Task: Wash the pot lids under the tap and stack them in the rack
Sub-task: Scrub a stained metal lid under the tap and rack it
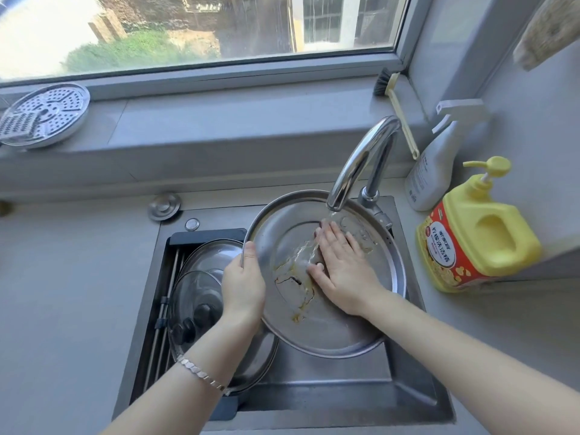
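Single head-worn wide-angle view, looking forward and steeply down over the dark steel sink (329, 381) set in the grey counter (62, 293). Close range: both forearms enter from the bottom edge. Left hand (243, 284) and right hand (342, 271) sit near frame centre on the big round steel pot lid (329, 324). The curved chrome tap (356, 164) is just above centre. Camera faces the window (188, 26) across the top, its sill bowed by the lens. Yellow pump bottle of dish soap (480, 233) marks the right edge, a round perforated steel steamer plate (47, 114) the upper left.
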A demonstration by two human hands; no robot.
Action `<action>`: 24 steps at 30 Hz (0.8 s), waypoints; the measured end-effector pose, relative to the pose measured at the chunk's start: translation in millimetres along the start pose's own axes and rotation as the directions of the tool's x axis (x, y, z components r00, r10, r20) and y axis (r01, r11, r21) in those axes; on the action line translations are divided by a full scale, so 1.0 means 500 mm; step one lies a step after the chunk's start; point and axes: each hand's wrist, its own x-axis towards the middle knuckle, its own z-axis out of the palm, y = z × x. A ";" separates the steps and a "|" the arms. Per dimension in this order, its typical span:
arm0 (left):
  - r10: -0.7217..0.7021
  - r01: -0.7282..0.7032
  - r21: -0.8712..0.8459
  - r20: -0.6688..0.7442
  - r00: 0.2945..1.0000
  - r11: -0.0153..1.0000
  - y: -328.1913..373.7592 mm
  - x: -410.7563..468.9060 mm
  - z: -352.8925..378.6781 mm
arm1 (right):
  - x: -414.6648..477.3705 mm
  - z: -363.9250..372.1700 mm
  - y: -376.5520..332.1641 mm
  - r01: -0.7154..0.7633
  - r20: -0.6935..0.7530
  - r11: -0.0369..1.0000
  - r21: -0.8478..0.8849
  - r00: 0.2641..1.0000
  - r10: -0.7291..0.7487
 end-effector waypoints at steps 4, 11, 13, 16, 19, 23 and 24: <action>0.000 0.000 0.002 0.002 1.000 1.000 -0.001 0.003 0.005 | -0.027 0.016 -0.054 0.356 0.061 0.928 -0.113 0.934 -0.351; 0.003 -0.004 0.030 0.012 1.000 1.000 0.003 0.003 0.005 | -0.008 -0.003 -0.050 0.246 0.036 0.967 -0.065 0.969 -0.244; 0.000 -0.002 0.041 0.032 1.000 0.999 -0.004 0.000 0.002 | -0.022 0.010 -0.058 0.387 0.058 0.915 -0.111 0.922 -0.383; -0.015 0.011 0.076 0.043 0.999 0.997 -0.010 -0.006 -0.002 | 0.008 -0.015 0.001 0.113 -0.020 0.989 -0.099 0.993 -0.115; -0.029 0.025 0.078 0.050 0.998 0.997 -0.009 -0.009 0.004 | 0.001 -0.008 -0.041 0.163 0.008 0.985 -0.052 0.987 -0.162; -0.007 0.005 0.036 0.071 0.997 0.999 -0.014 -0.007 0.005 | -0.004 0.015 -0.074 0.341 0.044 0.940 -0.009 0.939 -0.341; -0.019 0.015 0.056 0.069 0.997 0.998 -0.014 -0.008 0.003 | 0.013 0.003 -0.054 0.230 0.023 0.973 -0.006 0.973 -0.230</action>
